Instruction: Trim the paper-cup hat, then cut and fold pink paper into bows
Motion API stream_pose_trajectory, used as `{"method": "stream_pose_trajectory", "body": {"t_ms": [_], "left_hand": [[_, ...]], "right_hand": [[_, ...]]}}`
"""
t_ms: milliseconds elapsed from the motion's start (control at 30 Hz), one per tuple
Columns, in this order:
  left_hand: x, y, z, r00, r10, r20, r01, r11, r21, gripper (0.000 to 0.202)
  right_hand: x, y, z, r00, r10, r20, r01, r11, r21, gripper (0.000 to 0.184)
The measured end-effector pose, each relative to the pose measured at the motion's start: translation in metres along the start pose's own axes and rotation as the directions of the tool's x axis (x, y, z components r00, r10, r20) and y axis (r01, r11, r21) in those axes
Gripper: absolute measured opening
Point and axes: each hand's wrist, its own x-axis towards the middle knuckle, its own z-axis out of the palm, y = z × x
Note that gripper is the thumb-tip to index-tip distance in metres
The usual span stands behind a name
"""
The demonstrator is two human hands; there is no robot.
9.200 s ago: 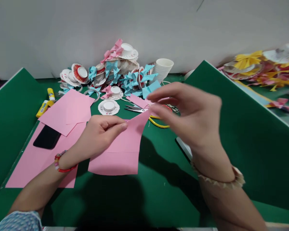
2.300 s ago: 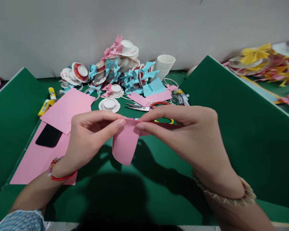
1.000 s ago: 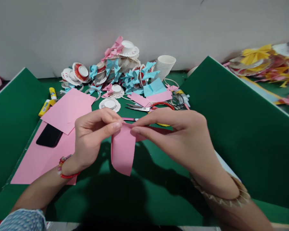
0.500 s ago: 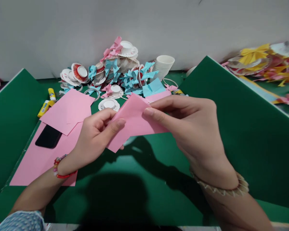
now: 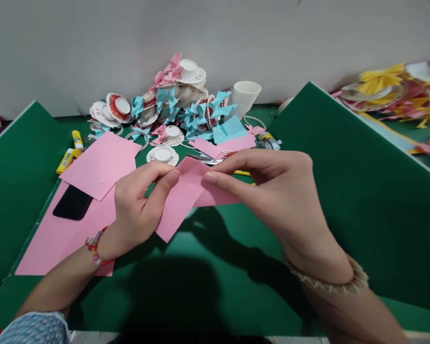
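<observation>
Between my hands, above the green table, is a folded piece of pink paper (image 5: pixel 181 198). Its two ends angle downward from a bent top. My left hand (image 5: pixel 139 200) pinches its upper left edge between thumb and fingers. On the other side, my right hand (image 5: pixel 279 191) grips the upper right part between thumb and forefinger, hiding some of that end. Scissors (image 5: pixel 209 160) lie just behind the paper, partly covered by my right hand. A white fringed paper piece (image 5: pixel 163 155) rests beyond my left hand.
Pink sheets (image 5: pixel 102 165) and a black phone (image 5: pixel 72 202) lie at left, near glue sticks (image 5: pixel 66 160). Paper hats and bows (image 5: pixel 193 114) are heaped at the back beside stacked white cups (image 5: pixel 245 98). Green partitions (image 5: pixel 361 181) flank the table; yellow bows (image 5: pixel 381 79) lie beyond the right one.
My left hand has shifted its hold up to the paper's top edge. The folded paper has come lower and bends more sharply, uncovering the scissors behind it.
</observation>
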Motion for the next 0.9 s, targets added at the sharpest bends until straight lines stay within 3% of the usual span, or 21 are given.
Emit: {"method": "stream_pose_trajectory", "body": {"t_ms": [100,300,500,667,800,900], "left_hand": [[0.001,-0.003,0.000,0.999,0.028,0.026,-0.028,1.000,-0.002,0.014],[0.011,-0.006,-0.004,0.979,-0.123,0.161,0.144,0.981,-0.126,0.008],[0.013,-0.006,-0.006,0.983,-0.158,0.091,0.167,0.981,-0.100,0.014],[0.015,-0.007,-0.012,0.976,-0.166,0.137,0.184,0.975,-0.127,0.008],[0.015,-0.005,-0.014,0.991,-0.121,0.061,0.128,0.985,-0.117,0.007],[0.014,-0.004,-0.014,1.000,0.019,0.006,-0.019,0.998,-0.062,0.009]], "right_hand": [[0.001,0.000,0.001,1.000,0.014,0.002,-0.014,1.000,0.008,0.013],[0.002,0.007,-0.002,0.995,0.035,-0.088,-0.027,0.995,0.096,0.011],[0.007,0.016,-0.002,0.987,0.071,-0.142,-0.049,0.987,0.154,0.011],[0.013,0.021,-0.007,0.952,0.199,-0.234,-0.123,0.945,0.304,0.011],[0.019,0.021,-0.015,0.952,0.272,-0.140,-0.206,0.909,0.363,0.015],[0.021,0.024,-0.020,0.966,0.259,0.015,-0.248,0.902,0.355,0.010]]}}
